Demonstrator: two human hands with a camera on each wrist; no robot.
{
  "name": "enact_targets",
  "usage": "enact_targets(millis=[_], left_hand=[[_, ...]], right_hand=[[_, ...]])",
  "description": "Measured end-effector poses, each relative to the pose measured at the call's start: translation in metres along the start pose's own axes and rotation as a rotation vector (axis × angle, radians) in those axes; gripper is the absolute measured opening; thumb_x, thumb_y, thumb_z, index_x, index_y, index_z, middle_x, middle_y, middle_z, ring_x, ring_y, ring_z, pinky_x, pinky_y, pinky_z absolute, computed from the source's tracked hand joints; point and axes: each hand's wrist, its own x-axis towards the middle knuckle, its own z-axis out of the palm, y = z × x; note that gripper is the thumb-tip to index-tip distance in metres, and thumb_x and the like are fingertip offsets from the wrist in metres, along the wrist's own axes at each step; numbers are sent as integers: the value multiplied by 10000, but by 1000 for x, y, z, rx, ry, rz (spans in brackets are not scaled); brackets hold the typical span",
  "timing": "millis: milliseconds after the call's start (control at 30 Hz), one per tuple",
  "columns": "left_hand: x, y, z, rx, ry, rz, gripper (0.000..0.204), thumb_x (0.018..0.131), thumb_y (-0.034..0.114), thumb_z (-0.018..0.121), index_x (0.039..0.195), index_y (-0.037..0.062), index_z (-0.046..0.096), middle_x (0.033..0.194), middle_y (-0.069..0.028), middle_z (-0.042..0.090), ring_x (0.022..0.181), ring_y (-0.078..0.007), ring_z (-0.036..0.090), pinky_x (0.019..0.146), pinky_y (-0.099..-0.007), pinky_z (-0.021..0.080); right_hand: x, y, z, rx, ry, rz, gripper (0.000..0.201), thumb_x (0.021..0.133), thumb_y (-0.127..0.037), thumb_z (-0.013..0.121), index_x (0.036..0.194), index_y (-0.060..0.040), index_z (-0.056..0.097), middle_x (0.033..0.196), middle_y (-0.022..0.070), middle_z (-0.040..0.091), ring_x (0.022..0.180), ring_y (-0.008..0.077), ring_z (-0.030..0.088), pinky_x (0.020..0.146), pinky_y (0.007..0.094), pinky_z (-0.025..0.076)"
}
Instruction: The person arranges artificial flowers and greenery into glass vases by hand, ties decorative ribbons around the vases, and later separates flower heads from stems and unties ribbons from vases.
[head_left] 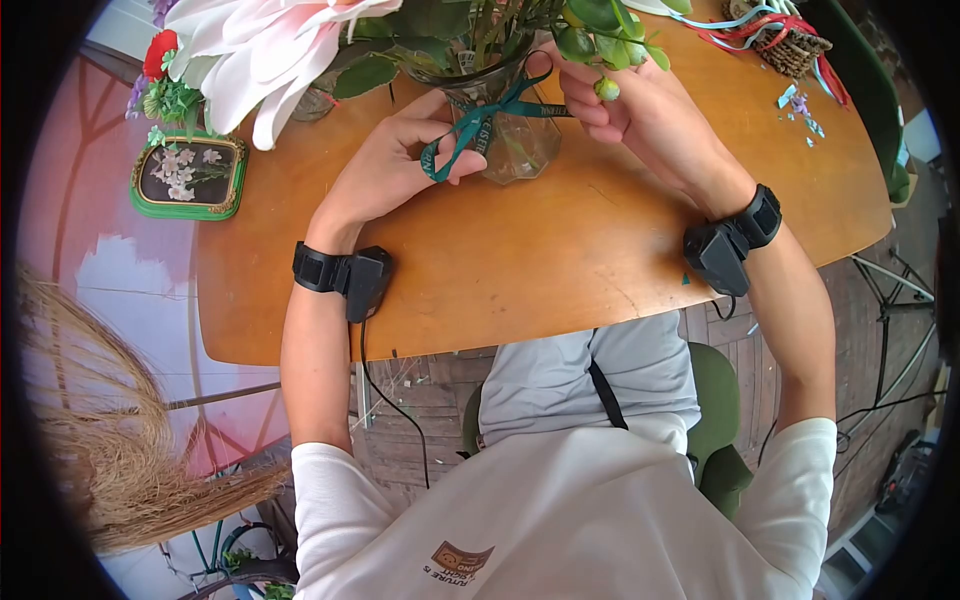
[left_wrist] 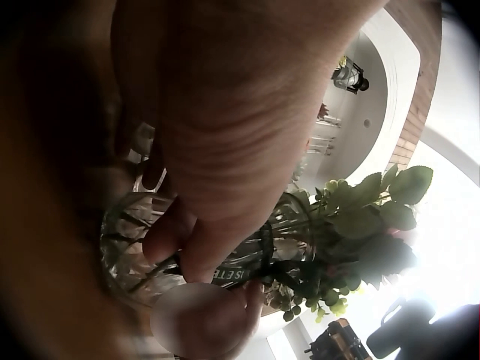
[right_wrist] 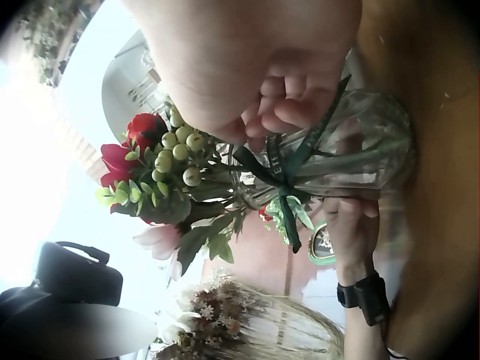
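Observation:
A clear glass vase [head_left: 520, 150] full of stems stands on the wooden table, a dark green printed ribbon [head_left: 487, 120] tied in a bow round its neck. My left hand [head_left: 395, 155] holds the vase from the left, thumb in front; its other fingers are partly hidden behind the glass. One ribbon loop hangs over this hand. On the right side of the neck, my right hand [head_left: 635, 120] pinches the ribbon with curled fingers; leaves partly cover the fingertips. In the right wrist view, the bow [right_wrist: 283, 184] lies against the glass between both hands.
A large pale pink flower [head_left: 270, 50] and green leaves [head_left: 605, 35] overhang the hands. At left is a green-framed flower picture [head_left: 187, 175]. Far right on the table lie a wicker piece with red ribbons [head_left: 790, 45] and blue scraps [head_left: 800, 110]. Dried grass [head_left: 120, 420] stands at left.

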Motion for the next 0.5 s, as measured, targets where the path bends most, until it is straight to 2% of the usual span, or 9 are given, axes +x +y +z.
enact_targets(millis=[67, 133, 200, 233, 300, 333, 400, 500], left_hand=[[1, -1, 1, -123, 8, -86, 386, 817, 194, 848, 670, 2, 547, 998, -29, 510, 940, -169, 540, 821, -287, 426], [1, 0, -1, -72, 7, -54, 384, 816, 204, 852, 682, 5, 552, 994, -27, 504, 939, -167, 533, 816, -280, 417], [1, -1, 0, -25, 1, -30, 384, 815, 214, 856, 693, 8, 556, 990, -26, 498, 938, -165, 526, 812, -272, 407], [1, 0, 0, -32, 4, -22, 391, 809, 225, 862, 697, 10, 556, 983, -24, 495, 923, -162, 516, 797, -268, 398], [1, -1, 0, -39, 6, -14, 398, 804, 236, 868, 702, 13, 555, 977, -22, 491, 907, -158, 506, 782, -265, 390], [1, -3, 0, -21, 6, -15, 406, 798, 240, 872, 700, 13, 551, 972, -19, 489, 897, -155, 498, 770, -266, 384], [2, -3, -1, 0, 7, -11, 414, 793, 244, 877, 698, 13, 546, 967, -15, 487, 887, -152, 490, 758, -267, 378], [2, -3, 1, 0, 19, -29, 433, 779, 254, 887, 698, 16, 534, 934, -11, 464, 852, -148, 473, 741, -273, 374]], right_hand=[[2, 1, -1, -83, 10, -4, 245, 1001, -224, 592, 1106, -24, 688, 751, -55, 511, 675, 33, 461, 574, 210, 370], [2, 1, 1, -167, 22, -7, 254, 997, -235, 602, 1084, -15, 695, 733, -49, 520, 676, 39, 473, 579, 219, 388], [-2, 2, 9, -573, 155, -166, 274, 985, -257, 626, 1016, 2, 713, 719, -40, 542, 678, 48, 479, 573, 234, 390], [1, 10, 7, -570, 157, -163, 274, 985, -257, 626, 1016, 2, 713, 719, -40, 542, 678, 48, 479, 573, 234, 390], [10, 28, -1, -487, 158, -368, 311, 955, -287, 674, 928, 18, 722, 712, -46, 553, 657, 38, 457, 554, 249, 366], [9, 24, -1, -486, 160, -370, 311, 955, -287, 674, 928, 18, 722, 712, -46, 553, 657, 38, 457, 554, 249, 366], [5, 11, -1, -677, 82, -230, 334, 921, -313, 723, 828, 7, 710, 657, -60, 525, 621, 34, 427, 542, 259, 342], [3, 11, 2, -614, 57, -222, 387, 878, -345, 770, 742, 2, 668, 607, -65, 487, 588, 37, 401, 534, 263, 335]])
